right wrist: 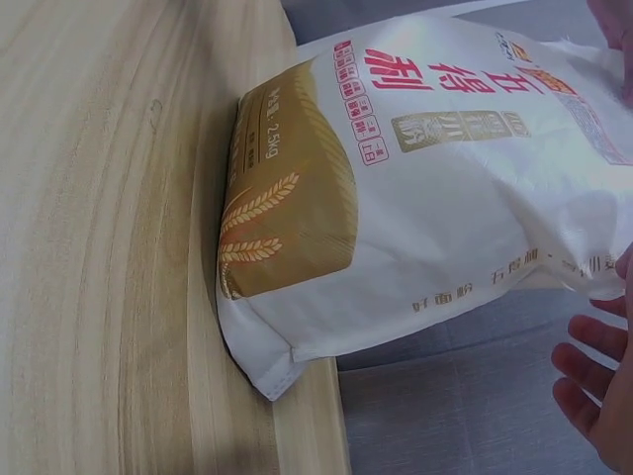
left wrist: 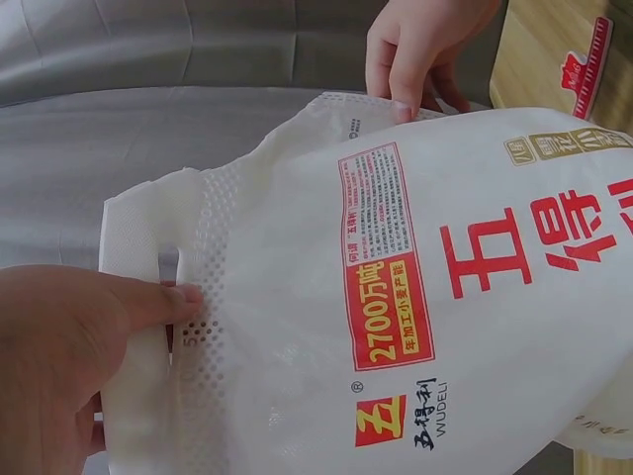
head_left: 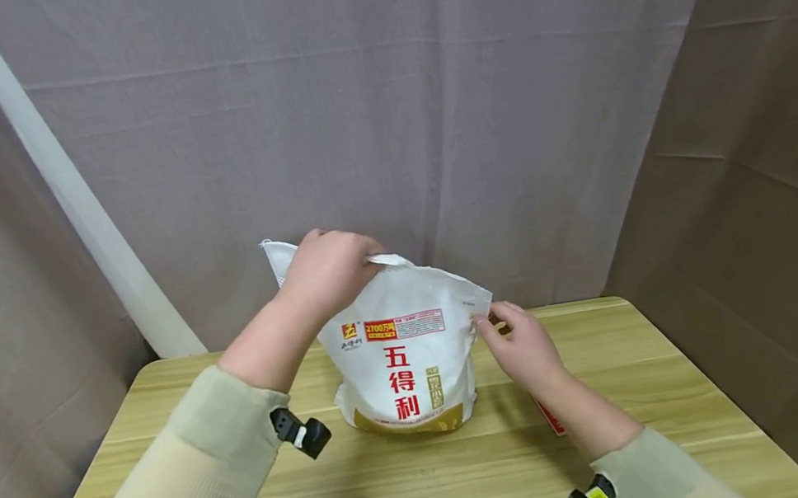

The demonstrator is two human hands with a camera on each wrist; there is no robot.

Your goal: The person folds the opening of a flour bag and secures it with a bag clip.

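A white flour bag (head_left: 405, 356) stands upright on the table (head_left: 471, 473), towards its far edge, with its long axis vertical and the printed face turned to the person. The sealed top strip, with its handle slot, is held up at the upper left by the left hand (head_left: 330, 270); the grip there is closed, fingers curled over the strip, and in the left wrist view the thumb (left wrist: 148, 302) is seen pressed on the perforated band beside the slot. The opposite top corner of the bag slopes down to the right, where it is pinched narrowly by the fingertips of the right hand (head_left: 523, 346). The bag thus lies between the two hands, below the left grip and just left of the right one. The left forearm is raised and reaches forward over the table; the right forearm lies low, close above the tabletop. A red-edged slip (head_left: 550, 417) is partly hidden under the right wrist.
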